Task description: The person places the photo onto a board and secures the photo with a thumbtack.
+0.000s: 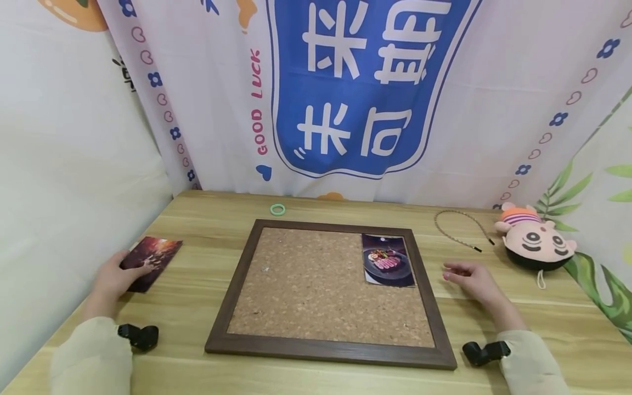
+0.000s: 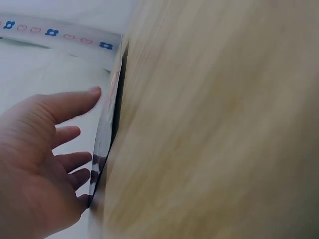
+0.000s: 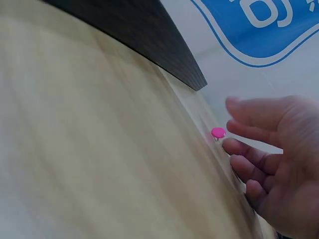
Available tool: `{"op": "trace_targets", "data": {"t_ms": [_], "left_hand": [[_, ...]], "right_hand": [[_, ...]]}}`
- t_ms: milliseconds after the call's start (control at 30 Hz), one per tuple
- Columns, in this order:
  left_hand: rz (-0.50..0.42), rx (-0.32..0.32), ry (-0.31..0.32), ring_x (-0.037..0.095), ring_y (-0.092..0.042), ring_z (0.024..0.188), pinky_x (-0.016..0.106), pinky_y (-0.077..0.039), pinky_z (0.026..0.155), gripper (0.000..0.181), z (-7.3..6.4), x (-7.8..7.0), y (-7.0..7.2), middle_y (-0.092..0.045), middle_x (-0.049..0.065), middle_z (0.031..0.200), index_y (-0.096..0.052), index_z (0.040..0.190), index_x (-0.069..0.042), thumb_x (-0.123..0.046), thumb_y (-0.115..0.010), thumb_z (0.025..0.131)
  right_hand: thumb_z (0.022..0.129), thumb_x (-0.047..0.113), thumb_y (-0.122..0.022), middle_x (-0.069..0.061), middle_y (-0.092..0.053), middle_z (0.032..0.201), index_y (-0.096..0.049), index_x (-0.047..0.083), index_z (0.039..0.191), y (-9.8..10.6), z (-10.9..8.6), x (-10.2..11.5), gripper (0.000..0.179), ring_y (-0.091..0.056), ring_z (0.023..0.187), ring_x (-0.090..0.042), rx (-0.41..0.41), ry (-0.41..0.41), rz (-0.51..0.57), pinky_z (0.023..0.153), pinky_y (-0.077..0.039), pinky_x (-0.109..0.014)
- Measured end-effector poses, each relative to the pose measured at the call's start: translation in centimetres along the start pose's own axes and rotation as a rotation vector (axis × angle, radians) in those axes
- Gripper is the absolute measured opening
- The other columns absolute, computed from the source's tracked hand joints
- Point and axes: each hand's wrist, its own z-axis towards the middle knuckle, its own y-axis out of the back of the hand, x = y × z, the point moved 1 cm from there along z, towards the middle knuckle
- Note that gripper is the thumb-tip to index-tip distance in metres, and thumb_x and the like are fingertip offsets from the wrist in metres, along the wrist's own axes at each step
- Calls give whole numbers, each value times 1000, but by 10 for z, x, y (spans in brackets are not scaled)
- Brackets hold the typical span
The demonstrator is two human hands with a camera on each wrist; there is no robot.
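My left hand point(image 1: 114, 276) is at a dark reddish photo point(image 1: 157, 258) on the table's left side, thumb over its face. In the left wrist view the fingertips sit right at the photo's edge point(image 2: 107, 129), loosely bent. My right hand point(image 1: 474, 282) hovers low right of the corkboard point(image 1: 316, 285), fingers relaxed. A pink thumbtack point(image 3: 218, 133) shows just beyond its fingertips, with a gap between thumb and fingers. On the corkboard's upper right corner lies a photo of plated food point(image 1: 387, 260), with a small pale spot at its top edge.
A green ring point(image 1: 277, 209) lies behind the corkboard. At the back right are a thin braided band point(image 1: 461, 236) with dark ends and a plush doll point(image 1: 538, 238). The corkboard's brown wooden frame point(image 1: 331, 351) stands slightly raised from the table. Printed cloth hangs behind and beside the table.
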Motion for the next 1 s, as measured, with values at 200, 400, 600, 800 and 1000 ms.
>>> {"op": "trace_targets", "data": {"t_ms": [200, 400, 600, 800, 1000], "left_hand": [[116, 4, -12, 57, -21, 106, 61, -22, 81, 85, -3, 0, -3, -20, 43, 121, -14, 130, 14, -45, -51, 81], [185, 45, 26, 56, -23, 105, 59, -25, 80, 89, -1, -4, -1, -22, 42, 121, -18, 128, 16, -50, -53, 78], [218, 92, 8, 56, -27, 103, 58, -27, 81, 90, -3, -12, 0, -25, 44, 117, -20, 125, 19, -48, -55, 77], [221, 11, 2, 54, -30, 101, 56, -28, 82, 77, -6, -16, -1, -30, 43, 115, -29, 123, 17, -33, -62, 75], [229, -9, 8, 54, -31, 100, 54, -29, 83, 59, -5, -15, 0, -32, 43, 113, -37, 118, 15, -14, -59, 72]], "right_hand": [[77, 11, -65, -18, -62, 90, -63, -8, 95, -6, -3, 2, 26, -52, 75, -4, -59, 25, -48, 63, -40, -18], [77, 8, -65, -13, -62, 83, -66, -4, 86, -9, -3, 3, 15, -51, 70, -7, -76, 29, -76, 60, -40, -21], [77, 7, -64, -9, -61, 77, -65, -3, 85, -8, -2, 3, 13, -48, 63, -8, -77, 19, -131, 55, -38, -24], [77, 10, -64, -9, -62, 77, -66, -1, 83, -7, -2, 1, 13, -49, 64, -7, -89, 21, -144, 56, -38, -23], [80, 11, -61, -9, -61, 77, -62, -6, 87, -6, -3, 3, 19, -51, 65, -4, -102, -33, -38, 57, -40, -21]]}}
